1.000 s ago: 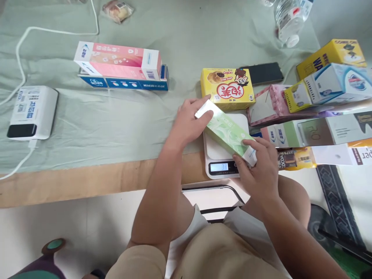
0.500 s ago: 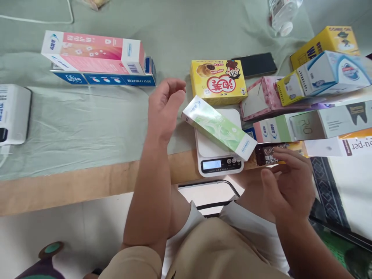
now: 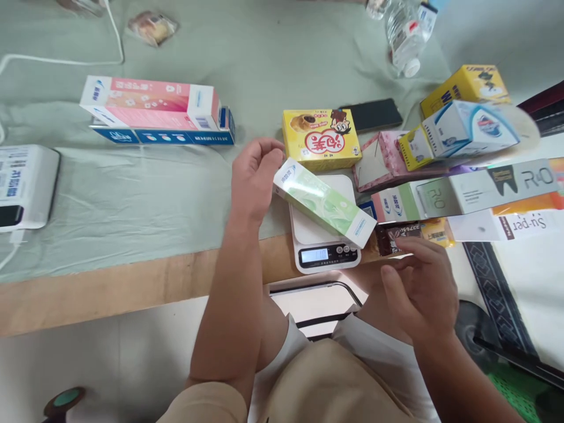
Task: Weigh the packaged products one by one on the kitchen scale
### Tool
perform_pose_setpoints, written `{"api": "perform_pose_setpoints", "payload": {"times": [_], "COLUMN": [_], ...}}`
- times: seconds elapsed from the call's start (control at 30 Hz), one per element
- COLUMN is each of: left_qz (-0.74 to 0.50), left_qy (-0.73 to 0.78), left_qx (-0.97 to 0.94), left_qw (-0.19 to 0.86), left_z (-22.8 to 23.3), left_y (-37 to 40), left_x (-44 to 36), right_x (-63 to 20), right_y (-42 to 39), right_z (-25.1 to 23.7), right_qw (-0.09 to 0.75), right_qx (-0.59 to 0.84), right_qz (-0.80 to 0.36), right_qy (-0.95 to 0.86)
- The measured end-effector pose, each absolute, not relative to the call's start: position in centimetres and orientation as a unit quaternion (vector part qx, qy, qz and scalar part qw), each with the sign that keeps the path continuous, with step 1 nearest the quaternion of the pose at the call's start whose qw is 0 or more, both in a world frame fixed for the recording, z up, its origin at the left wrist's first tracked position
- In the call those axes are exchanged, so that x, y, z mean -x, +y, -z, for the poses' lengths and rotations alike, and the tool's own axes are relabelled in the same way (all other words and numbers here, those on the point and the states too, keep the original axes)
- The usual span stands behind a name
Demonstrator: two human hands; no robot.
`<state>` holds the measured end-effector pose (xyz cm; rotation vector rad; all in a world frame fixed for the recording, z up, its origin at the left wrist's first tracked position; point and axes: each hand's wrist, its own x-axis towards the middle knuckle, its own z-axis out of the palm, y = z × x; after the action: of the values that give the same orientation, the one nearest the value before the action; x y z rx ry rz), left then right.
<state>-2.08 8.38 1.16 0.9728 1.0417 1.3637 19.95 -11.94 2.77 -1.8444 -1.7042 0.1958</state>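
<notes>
A white and green toothpaste box lies slanted across a white digital kitchen scale, its ends reaching past the plate. The scale's display is lit, but I cannot read the number. My left hand is beside the box's upper left end, fingers loosely curled and holding nothing that I can see. At the right, my right hand hovers by the table edge, thumb and fingers apart, with nothing in it. Just beyond its fingertips lies a dark brown snack packet. A yellow snack box stands behind the scale.
A pink toothpaste box rests on a blue box at left. Several cartons crowd the right, among them a white and blue box. A black phone, a clear plastic bottle and a white device are also on the table.
The camera view has shifted a little, showing more of the table's far side. My left hand has come closer to the toothpaste box's upper end. The box still lies on the scale.
</notes>
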Motion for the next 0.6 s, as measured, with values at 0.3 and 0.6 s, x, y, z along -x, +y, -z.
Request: {"api": "perform_pose_setpoints", "payload": {"times": [0.3,0.6], "left_qz": [-0.578,-0.574], "left_qy": [0.466,0.469], "left_qx": [-0.389,-0.382], "left_qw": [0.545,0.553], "left_z": [-1.1,-1.1], "left_y": [7.4,8.4], "left_x": [2.7,3.7], "right_x": [-15.8,-12.5], "right_y": [-4.9,1.5], "right_z": [-5.2,-8.4], "right_qw": [0.203,-0.166], "right_qx": [0.628,0.668], "right_qz": [0.000,-0.100], "right_qy": [-0.752,-0.718]}}
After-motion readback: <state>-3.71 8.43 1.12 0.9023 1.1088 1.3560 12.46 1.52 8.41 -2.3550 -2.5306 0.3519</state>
